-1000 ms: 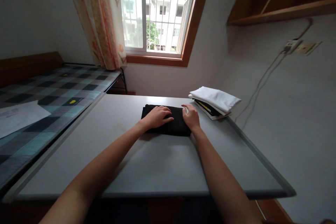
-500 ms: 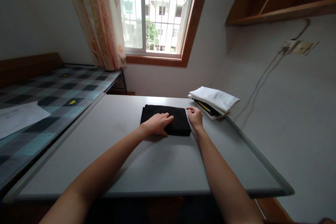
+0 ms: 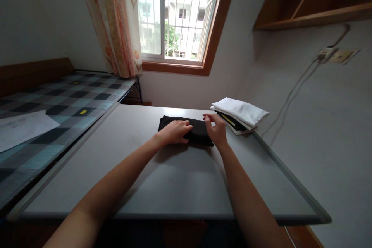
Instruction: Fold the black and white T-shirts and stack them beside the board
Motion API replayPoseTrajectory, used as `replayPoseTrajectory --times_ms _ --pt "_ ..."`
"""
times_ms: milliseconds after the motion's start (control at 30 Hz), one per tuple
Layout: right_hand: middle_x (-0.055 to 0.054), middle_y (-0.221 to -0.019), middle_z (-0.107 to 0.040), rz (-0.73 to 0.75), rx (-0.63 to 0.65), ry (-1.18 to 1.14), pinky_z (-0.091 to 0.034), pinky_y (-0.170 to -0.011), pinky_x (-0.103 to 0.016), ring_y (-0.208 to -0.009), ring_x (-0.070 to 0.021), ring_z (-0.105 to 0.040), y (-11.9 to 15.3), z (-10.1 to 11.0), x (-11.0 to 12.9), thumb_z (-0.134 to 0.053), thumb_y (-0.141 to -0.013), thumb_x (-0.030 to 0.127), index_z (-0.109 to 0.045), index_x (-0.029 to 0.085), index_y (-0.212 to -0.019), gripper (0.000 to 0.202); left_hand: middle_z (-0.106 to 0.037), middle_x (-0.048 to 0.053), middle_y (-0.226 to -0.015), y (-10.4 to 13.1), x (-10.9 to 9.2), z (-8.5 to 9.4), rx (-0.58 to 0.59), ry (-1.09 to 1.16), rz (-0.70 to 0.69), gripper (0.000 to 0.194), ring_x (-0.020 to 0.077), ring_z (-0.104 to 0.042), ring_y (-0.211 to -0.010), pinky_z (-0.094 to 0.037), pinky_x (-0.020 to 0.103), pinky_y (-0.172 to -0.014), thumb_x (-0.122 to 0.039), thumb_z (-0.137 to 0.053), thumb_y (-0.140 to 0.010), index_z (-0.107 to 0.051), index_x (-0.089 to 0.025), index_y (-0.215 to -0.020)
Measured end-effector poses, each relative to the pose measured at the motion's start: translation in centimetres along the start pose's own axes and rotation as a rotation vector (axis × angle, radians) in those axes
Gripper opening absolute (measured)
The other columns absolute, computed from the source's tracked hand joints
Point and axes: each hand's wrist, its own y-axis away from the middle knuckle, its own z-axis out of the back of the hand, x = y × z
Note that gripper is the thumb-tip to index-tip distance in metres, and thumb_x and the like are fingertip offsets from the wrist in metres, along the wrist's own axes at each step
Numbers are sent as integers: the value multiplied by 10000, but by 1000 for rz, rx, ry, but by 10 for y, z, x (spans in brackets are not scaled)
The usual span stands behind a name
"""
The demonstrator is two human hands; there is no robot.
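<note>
A black folded cloth [image 3: 200, 131] lies on the light grey table [image 3: 174, 178], with its near edge raised a little. My left hand [image 3: 176, 131] is bent over its left half, fingers closed on the fabric and thumb at the near side. My right hand [image 3: 215, 126] is at the cloth's right end, fingers loosely curved and the thumb and fingertips above its far right corner. A small gap shows between thumb and forefinger. Whether those fingertips touch the fabric is hard to see.
A stack of folded cloths [image 3: 240, 110], white on top with black and yellow below, sits at the table's back right corner. To the left is a bed with a checked mattress [image 3: 58, 124] and a paper sheet [image 3: 26, 128]. Beyond are a curtain [image 3: 116, 19] and a window [image 3: 180, 19].
My left hand has gone from lying spread on the black cloth to gripping it, and the near edge has come up. My right hand has moved left over the cloth's right end.
</note>
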Motion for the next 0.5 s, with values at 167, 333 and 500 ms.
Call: replayPoseTrajectory --times_ms 167,333,500 --pt "-92 -1085 -651 296 264 258 -415 -939 -399 -1032 -251 -557 6 8 14 -586 -873 455 -673 219 -1118 351 -627 79 -997 1 14 7 -168 69 91 229 205 -627 -880 -491 310 -777 -305 -596 -844 -672 -166 -1009" --pt "-70 -1170 -637 369 408 443 -355 -947 -393 -1072 -251 -527 6 9 11 -606 -876 359 -594 258 -1294 431 -625 67 -1035 0 18 5 -199 144 98 256 192 -613 -909 -491 314 -813 -271 -605 -843 -667 -188 -1077" --pt "-62 -1065 -679 374 402 485 -332 -922 -372 -995 -229 -550 7 5 14 -506 -936 315 -638 228 -1233 337 -603 63 -1090 5 24 11 -170 161 71 329 210 -581 -996 -474 326 -868 -343 -654 -822 -649 -215 -1126"
